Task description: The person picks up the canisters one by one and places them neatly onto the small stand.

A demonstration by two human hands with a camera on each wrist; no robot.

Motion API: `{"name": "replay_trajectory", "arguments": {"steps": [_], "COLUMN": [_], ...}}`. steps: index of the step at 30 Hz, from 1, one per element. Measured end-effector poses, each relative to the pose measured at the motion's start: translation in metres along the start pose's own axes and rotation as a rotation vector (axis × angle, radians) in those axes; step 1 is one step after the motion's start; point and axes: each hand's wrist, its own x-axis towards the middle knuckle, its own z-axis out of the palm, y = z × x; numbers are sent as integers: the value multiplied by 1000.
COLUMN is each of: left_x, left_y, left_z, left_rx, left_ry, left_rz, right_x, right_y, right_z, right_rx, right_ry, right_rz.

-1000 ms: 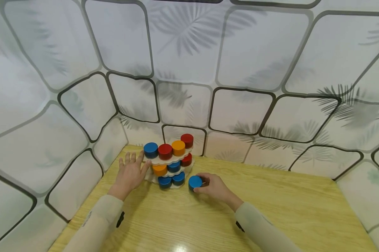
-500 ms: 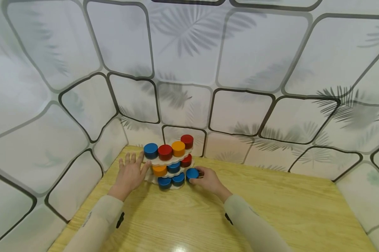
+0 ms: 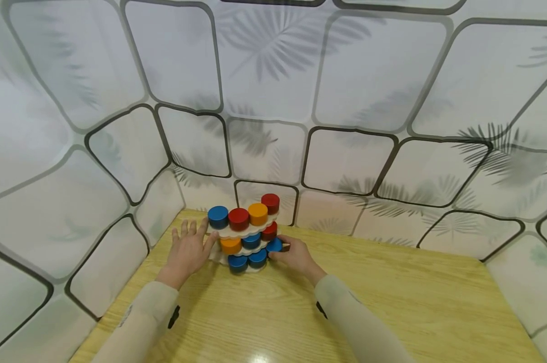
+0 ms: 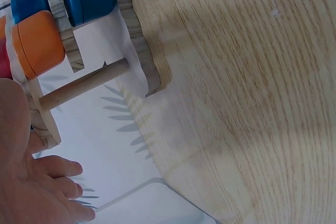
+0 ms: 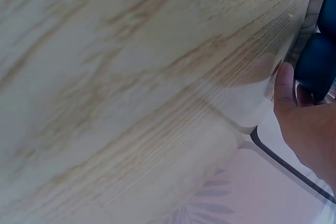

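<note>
A three-tier wooden stand (image 3: 243, 233) with wavy white shelves bears blue, red and orange round blocks. My right hand (image 3: 297, 256) pinches a blue round block (image 3: 274, 245) at the right end of the bottom shelf, partly under the middle one. Two other blue blocks, one of them this front blue block (image 3: 238, 263), sit beside it. At the stand's left, my left hand (image 3: 188, 253) has its fingers spread, thumb and index at the top shelf's edge. The left wrist view shows the stand's round post (image 4: 84, 85) and an orange block (image 4: 39, 43) close to that hand.
The stand is on a wood-grain table (image 3: 237, 317), near its back left corner. A patterned wall covering (image 3: 341, 156) rises right behind it and along the left side. The table surface extends to the front and right.
My right hand has moved left and away from me with the blue block, from the bare table to the bottom shelf's right end. My left hand has stayed in place.
</note>
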Motion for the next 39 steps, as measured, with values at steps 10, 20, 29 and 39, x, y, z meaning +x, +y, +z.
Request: {"name": "replay_trajectory", "arguments": {"steps": [10, 20, 29, 39], "left_x": [1, 4, 8, 4], "left_y": [1, 4, 3, -10], "left_z": [2, 3, 5, -16], "left_rx": [11, 8, -18, -162], "left_ry": [14, 8, -20, -58], "left_rz": [11, 17, 16, 16], "right_x": [6, 3, -8, -19], "right_y": [-2, -2, 4, 17], "right_z": [2, -2, -20, -69], "right_rx": [26, 19, 36, -51], "right_ry": [-10, -21, 13, 96], "right_rz": [15, 1, 26, -2]}}
